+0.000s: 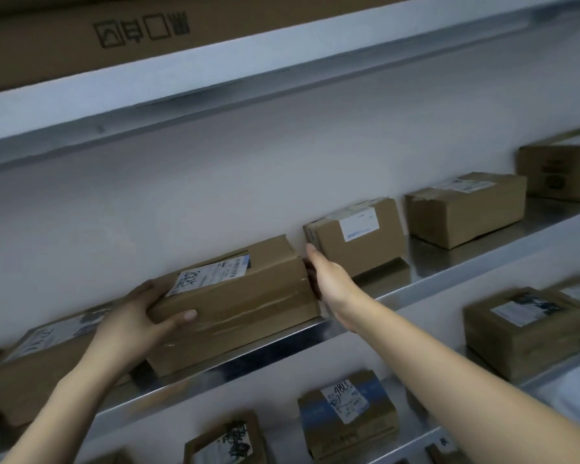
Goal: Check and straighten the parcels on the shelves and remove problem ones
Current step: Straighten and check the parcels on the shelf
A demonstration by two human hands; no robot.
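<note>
Box (241, 306) in question is a long brown carton on the middle shelf (432, 272). It lies lengthwise with its near face at the shelf's front edge, between a flatter box (47, 356) on the left and a small box (359, 239) on the right. It looks skewed to the shelf edge, though the wide lens makes that hard to judge.

2 hands hold it by its ends. The left hand (131, 326) grips the left end, thumb across the near face and fingers curled over the top beside the label (211, 274). The right hand (329, 283) lies against the right end with its thumb pointing up. Its fingers run along the end face mostly out of sight, so I cannot tell whether they lie flat or hook round the far edge.

Corrugated card like this should be stiff enough to slide or lift by the ends without sagging. No dent or tear shows on the sides in view. Clear tape (248, 313) runs along the near face and will be slick under a thumb, so bare card is the safer place to press. Weight cannot be read from here. The steel shelf is smooth, so a push should move it easily, and a grip at both ends gives the best control for turning it square.
</note>
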